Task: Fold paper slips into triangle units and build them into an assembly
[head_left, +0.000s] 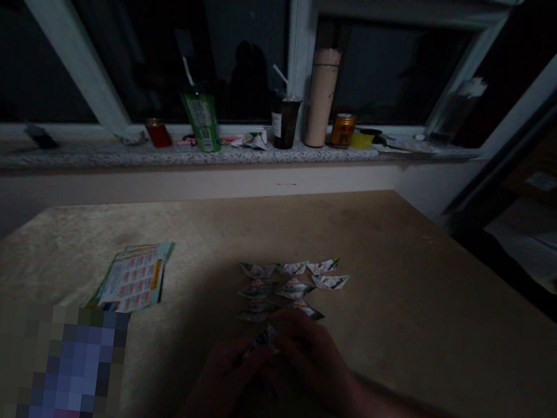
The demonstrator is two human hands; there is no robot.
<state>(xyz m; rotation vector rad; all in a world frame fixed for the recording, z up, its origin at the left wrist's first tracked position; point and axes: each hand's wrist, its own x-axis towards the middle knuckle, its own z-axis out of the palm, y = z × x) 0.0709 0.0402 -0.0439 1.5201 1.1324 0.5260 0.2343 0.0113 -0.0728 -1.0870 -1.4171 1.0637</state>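
The scene is dim. My left hand (223,380) and my right hand (309,357) meet low in the middle of a tan table (423,306). Both pinch a small folded paper piece (264,337) between their fingertips. Just beyond the hands lies a cluster of several similar folded printed paper pieces (292,286), spread on the table. A stack of printed paper sheets (134,278) lies to the left of the hands.
A stone window sill (114,150) runs along the far side with a green carton (201,118), a dark cup with a straw (284,121), a tall beige flask (322,98), a small can (342,130) and a red object (159,133). A blurred patch covers the lower left.
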